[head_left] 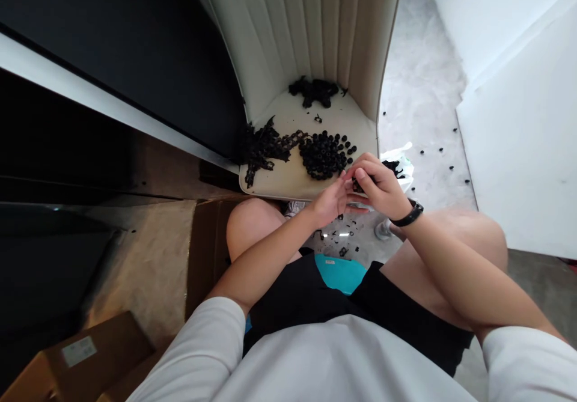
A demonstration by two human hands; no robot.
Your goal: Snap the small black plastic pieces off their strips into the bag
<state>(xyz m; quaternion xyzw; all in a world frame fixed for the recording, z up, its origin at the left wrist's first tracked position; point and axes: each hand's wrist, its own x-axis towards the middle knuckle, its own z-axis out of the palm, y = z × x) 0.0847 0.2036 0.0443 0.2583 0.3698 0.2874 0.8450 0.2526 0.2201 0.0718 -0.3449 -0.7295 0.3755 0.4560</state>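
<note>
Right hand [382,181] curled on a dark lattice-like piece [364,183]; left hand [331,201] alongside

Item, in hand: one dark piece, partly hidden, lying under the right thumb and between the right-hand fingers, on the side toward the left hand. Right hand is clamped on it, a black wristband [408,214] at the wrist. Left hand has several fingers stretched out and apart, their tips reaching below the piece; whether its thumb and forefinger also grip, I cannot tell.

Item, support: cream quilted chair [288,181], its front edge near both hands.

Item, on the seat: pile of small round black parts [322,155], heaped just beyond the hands and to their left, a few loose at its right side.

Item, left of the pile: tangled black lattice scraps [265,146], some at the seat's edge. Further black scraps [314,91] lie against the backrest.

Item, right of the chair: white plastic bag [406,164] with black bits in it, just beside the right hand.

Item, floor: pale grey floor [417,77], dotted with small black parts; more fragments between the person's legs.
</note>
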